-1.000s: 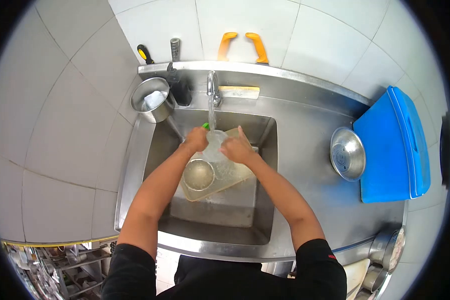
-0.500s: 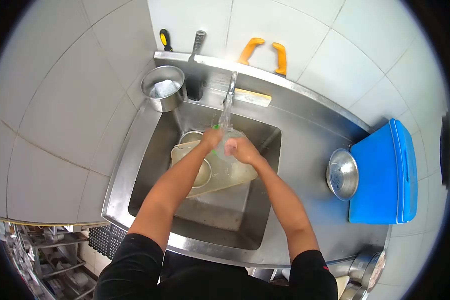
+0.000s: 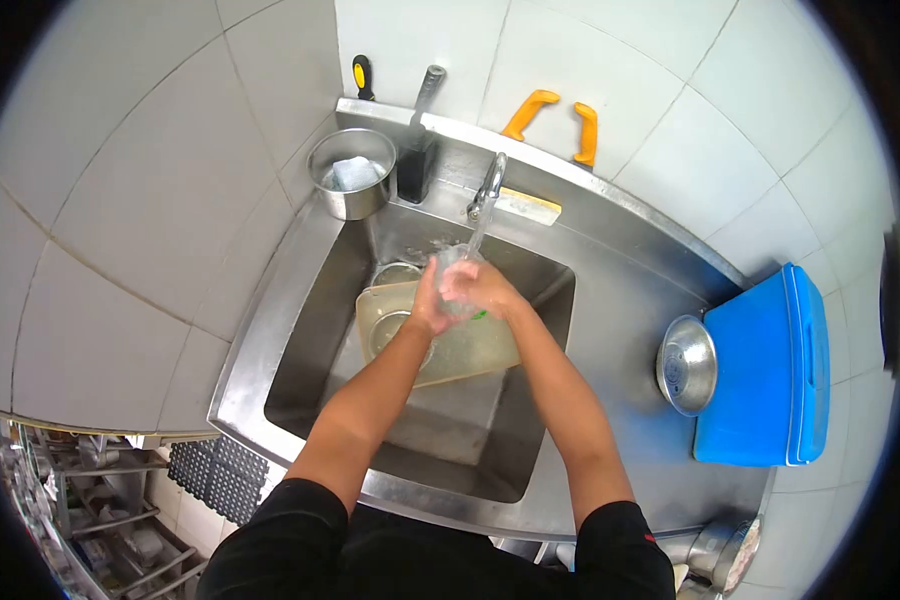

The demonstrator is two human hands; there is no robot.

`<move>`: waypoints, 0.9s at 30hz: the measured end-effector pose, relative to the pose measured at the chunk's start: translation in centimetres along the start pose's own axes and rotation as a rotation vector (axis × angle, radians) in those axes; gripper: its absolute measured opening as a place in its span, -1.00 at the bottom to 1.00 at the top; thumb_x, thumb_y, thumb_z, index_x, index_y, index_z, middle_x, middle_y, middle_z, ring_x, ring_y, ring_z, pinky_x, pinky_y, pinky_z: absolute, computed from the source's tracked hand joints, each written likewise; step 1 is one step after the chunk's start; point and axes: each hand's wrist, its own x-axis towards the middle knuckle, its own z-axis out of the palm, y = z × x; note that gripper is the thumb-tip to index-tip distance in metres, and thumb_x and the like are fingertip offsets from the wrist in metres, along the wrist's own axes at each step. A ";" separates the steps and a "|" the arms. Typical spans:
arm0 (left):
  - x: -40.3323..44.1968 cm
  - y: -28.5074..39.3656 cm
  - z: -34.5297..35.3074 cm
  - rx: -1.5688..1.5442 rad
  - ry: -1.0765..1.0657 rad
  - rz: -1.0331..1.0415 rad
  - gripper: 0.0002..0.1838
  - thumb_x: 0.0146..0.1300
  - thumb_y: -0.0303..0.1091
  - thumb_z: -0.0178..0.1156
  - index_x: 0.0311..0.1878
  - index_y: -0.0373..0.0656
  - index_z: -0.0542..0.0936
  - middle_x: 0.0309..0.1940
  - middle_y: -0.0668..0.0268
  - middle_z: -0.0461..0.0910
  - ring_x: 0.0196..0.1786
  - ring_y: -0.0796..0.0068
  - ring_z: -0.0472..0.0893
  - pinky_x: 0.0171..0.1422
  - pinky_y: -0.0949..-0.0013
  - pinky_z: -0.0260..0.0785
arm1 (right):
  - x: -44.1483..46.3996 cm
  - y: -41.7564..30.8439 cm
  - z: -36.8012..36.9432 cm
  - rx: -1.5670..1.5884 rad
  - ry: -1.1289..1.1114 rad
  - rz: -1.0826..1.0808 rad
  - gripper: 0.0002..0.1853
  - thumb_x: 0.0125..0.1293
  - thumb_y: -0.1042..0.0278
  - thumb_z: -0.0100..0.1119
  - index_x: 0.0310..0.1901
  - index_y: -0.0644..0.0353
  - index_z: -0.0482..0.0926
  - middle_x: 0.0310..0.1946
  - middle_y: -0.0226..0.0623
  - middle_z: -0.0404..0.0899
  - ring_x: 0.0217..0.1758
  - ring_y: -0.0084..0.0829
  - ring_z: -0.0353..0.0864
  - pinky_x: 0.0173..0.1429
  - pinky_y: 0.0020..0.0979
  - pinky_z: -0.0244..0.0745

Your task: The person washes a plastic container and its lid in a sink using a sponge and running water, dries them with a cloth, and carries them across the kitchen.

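Water runs from the faucet (image 3: 491,185) onto a translucent, roundish container (image 3: 456,292) over the sink. My left hand (image 3: 432,300) is wrapped round its left side. On its other side my right hand (image 3: 478,284) lies against it, with the fingers over its face. A small green thing (image 3: 481,314) shows just below my right hand. Beneath both hands a pale translucent tray (image 3: 460,355) rests tilted in the sink, with a round metal bowl (image 3: 390,328) at its left part. Another round bowl (image 3: 398,273) is partly hidden behind the tray.
A steel pot (image 3: 353,195) holding a white cloth stands at the sink's back left corner, beside a black holder (image 3: 416,168). A yellowish block (image 3: 530,206) lies behind the faucet. On the right counter are a metal bowl (image 3: 687,366) and a blue cooler (image 3: 755,375).
The view has shifted and turned. My left hand has moved from the container's upper left to its lower left side, and the green thing now shows below my right hand.
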 end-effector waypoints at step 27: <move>-1.8 -0.4 1.5 0.027 0.041 -0.027 -0.38 0.16 0.31 -0.19 0.15 0.16 0.44 0.15 0.30 0.45 0.19 0.21 0.39 0.16 -0.13 0.27 | 4.7 4.1 -0.8 -0.048 0.188 0.093 -0.71 0.28 0.23 -0.01 -0.19 0.26 0.58 -0.21 -0.16 0.62 -0.12 -0.38 0.61 -0.09 -0.33 0.51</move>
